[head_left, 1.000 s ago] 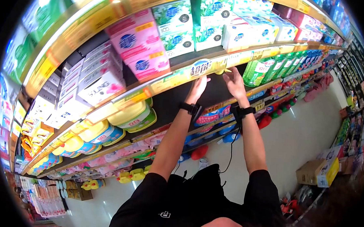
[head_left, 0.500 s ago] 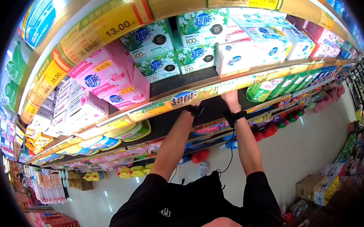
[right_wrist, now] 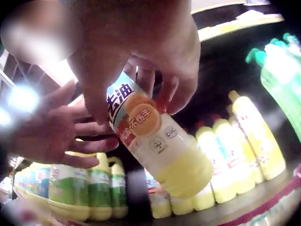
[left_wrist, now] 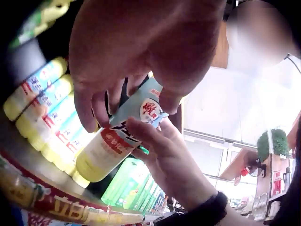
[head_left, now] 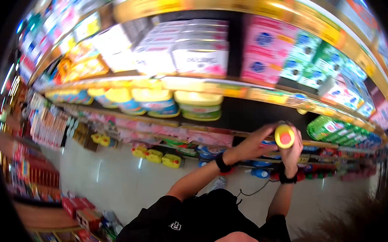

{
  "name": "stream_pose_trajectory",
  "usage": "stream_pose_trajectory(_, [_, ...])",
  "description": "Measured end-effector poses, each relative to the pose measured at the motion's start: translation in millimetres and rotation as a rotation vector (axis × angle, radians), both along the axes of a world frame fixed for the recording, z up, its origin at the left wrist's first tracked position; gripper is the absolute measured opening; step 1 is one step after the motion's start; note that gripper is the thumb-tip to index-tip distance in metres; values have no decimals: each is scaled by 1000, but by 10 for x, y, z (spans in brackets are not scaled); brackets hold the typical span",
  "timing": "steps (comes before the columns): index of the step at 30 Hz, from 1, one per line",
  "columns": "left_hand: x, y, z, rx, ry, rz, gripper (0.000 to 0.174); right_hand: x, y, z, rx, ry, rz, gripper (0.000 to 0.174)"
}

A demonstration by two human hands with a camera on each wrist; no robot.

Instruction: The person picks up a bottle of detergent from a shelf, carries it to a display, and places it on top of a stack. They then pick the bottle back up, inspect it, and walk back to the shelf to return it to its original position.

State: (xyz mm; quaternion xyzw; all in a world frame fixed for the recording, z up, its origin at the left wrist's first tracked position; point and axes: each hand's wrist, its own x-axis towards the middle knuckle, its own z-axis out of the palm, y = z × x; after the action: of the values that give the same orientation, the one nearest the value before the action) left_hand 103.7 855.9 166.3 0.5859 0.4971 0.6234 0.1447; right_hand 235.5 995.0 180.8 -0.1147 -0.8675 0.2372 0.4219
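A bottle of yellow liquid [head_left: 284, 136] points one end at the head camera. My right hand [head_left: 291, 154] grips its side, and in the right wrist view the fingers of that right hand [right_wrist: 146, 52] curl round the upper part of the bottle [right_wrist: 181, 165]. Beside it is my left hand [head_left: 256, 143], its fingers spread. In the right wrist view the left hand [right_wrist: 56, 125] has its fingertips close to the label; whether they touch is unclear. The left wrist view shows the left hand [left_wrist: 146, 47] over the bottle [left_wrist: 103, 153], with the right thumb across the label.
Similar yellow bottles [right_wrist: 223, 165] stand on the shelf behind, with green bottles [head_left: 332, 130] to the right. Yellow-lidded tubs [head_left: 198, 106] line the shelf to the left. Above runs a shelf edge with price labels [head_left: 255, 94], carrying pink boxes [head_left: 266, 50]. Yellow jugs [head_left: 171, 160] stand low down.
The head view has swung left along the shelves. Both hands have come out from under the shelf edge, and a bottle now shows in the right hand.
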Motion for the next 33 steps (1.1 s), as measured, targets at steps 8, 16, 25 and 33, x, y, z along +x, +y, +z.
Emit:
stream_pose_trajectory(8, [448, -2855, -221, -313, 40, 285, 81, 150, -2126, -449, -20, -162, 449, 57])
stream_pose_trajectory(16, [1287, -5017, -995, -306, -76, 896, 75, 107, -4362, -1438, -404, -491, 1004, 60])
stream_pose_trajectory(25, [1989, -6548, -974, -229, -173, 1383, 65, -167, -6032, -1249, -264, -641, 1459, 56])
stream_pose_trajectory(33, [1916, -7142, -1051, -185, -295, 1559, 61, -538, -6835, -1306, -209, -742, 1620, 56])
